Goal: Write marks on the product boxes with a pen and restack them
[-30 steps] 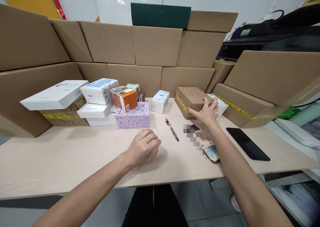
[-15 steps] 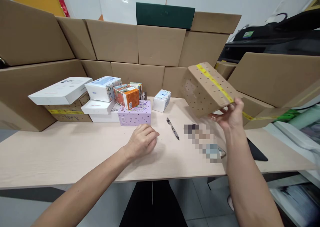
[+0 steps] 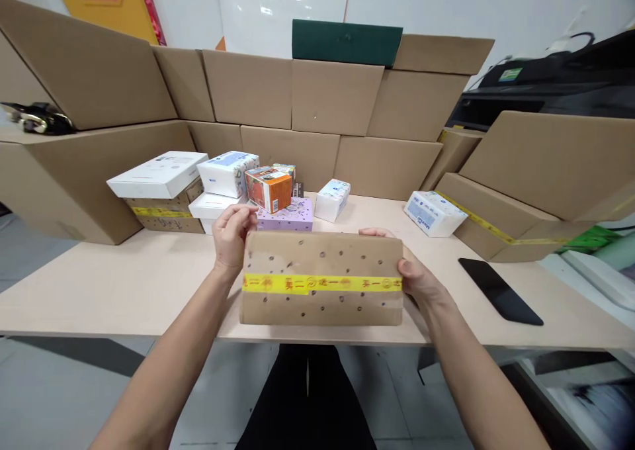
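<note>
A brown cardboard box (image 3: 322, 255) with dark dots and a yellow tape band is raised over the front of the table, its long side towards me. My right hand (image 3: 414, 271) grips its right end, thumb in front and fingers along the top edge. At the upper left corner is my left hand (image 3: 233, 235), fingers curled against the box. Beyond the box stands a purple patterned box (image 3: 292, 222), with an orange printed box (image 3: 272, 192) on top. The pen seen earlier is hidden now.
White boxes (image 3: 159, 174) and a tissue pack (image 3: 228, 172) are stacked at the left. Two more tissue packs (image 3: 332, 200) (image 3: 435, 212) stand behind and to the right. A flat black phone-like slab (image 3: 500, 291) lies at right. Cardboard walls (image 3: 292, 152) enclose the back.
The dotted cardboard box has come from the right to the middle in front of me and turned lengthwise. My left hand has moved to its left end. A tissue pack at the right has come into view.
</note>
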The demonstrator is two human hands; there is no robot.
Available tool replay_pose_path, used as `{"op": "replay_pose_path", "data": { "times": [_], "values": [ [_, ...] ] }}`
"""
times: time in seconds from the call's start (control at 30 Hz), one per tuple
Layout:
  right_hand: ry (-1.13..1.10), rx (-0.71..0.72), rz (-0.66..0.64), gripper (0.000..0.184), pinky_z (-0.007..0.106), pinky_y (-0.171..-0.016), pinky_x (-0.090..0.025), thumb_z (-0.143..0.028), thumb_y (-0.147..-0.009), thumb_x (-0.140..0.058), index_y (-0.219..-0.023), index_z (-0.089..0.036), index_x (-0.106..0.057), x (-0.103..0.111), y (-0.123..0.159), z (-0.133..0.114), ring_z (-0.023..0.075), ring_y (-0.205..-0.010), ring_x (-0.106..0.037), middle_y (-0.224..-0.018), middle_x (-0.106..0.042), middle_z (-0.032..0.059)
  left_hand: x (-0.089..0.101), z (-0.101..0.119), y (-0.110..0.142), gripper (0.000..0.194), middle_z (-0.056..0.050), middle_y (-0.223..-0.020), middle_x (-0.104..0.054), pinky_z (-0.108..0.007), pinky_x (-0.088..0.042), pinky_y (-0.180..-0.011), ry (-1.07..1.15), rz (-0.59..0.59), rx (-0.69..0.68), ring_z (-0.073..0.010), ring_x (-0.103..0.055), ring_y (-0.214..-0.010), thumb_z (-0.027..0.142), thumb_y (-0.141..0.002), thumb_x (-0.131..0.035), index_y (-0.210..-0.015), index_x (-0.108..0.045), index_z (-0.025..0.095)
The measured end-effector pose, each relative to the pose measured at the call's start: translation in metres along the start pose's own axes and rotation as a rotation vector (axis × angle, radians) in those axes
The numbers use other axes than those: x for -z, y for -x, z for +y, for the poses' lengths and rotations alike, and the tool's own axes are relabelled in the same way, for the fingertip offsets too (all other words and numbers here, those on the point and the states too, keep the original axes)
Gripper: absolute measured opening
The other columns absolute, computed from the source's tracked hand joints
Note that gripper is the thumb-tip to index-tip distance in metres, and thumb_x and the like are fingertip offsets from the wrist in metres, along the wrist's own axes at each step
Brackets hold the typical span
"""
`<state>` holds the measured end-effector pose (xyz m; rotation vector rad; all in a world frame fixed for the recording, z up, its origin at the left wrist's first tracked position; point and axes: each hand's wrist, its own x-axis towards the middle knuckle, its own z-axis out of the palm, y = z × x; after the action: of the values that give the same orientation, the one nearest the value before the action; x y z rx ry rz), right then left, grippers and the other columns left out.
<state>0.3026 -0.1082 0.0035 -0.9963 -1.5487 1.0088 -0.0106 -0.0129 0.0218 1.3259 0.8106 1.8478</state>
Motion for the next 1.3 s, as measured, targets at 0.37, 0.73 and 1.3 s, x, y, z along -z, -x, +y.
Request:
{"op": "replay_pose_path", "data": {
  "times": [0.37,0.73,1.3],
  "values": [
    [0.06,0.064,-0.245,0.081,0.044,-0.121,-0.021,-0.051,-0.066,-0.083,-0.139,-0.039,-0.051,-0.005,-0.003,-0.001,0.029,-0.154,-0.01,-0.166,-0.017,-0.0025,0.008,-0.01,-0.006,0.016,0.003,-0.051,-0.052,-0.022,-0.028,-0.046,-0.091,0.034,-0.047,-0.0076,-0.037,-0.045,0.032,-0.07,-0.064,-0.066,-0.069,0.017],
    [0.119,-0.155,-0.008,0.059,0.048,-0.117,-0.035,-0.068,-0.092,-0.042,-0.137,-0.034,-0.059,-0.005,-0.006,0.026,0.0292,-0.139,-0.045,-0.145,-0.056,0.0037,0.02,-0.003,-0.011,0.058,-0.009,-0.078,-0.069,-0.032,-0.045,-0.066,-0.62,-0.305,0.294,-0.0259,-0.062,-0.079,0.071,-0.084,-0.048,-0.072,-0.065,0.016],
    [-0.133,-0.016,-0.044,0.079,0.046,-0.112,-0.04,-0.035,-0.081,-0.076,-0.15,-0.041,-0.038,-0.018,-0.001,0.019,0.0269,-0.136,-0.046,-0.153,-0.045,0.003,0.022,-0.005,-0.002,0.025,-0.005,-0.087,-0.066,-0.036,-0.05,-0.083,-0.342,-0.118,-0.612,-0.0203,-0.062,-0.087,0.035,-0.089,-0.054,-0.08,-0.073,0.021]
  ]
}}
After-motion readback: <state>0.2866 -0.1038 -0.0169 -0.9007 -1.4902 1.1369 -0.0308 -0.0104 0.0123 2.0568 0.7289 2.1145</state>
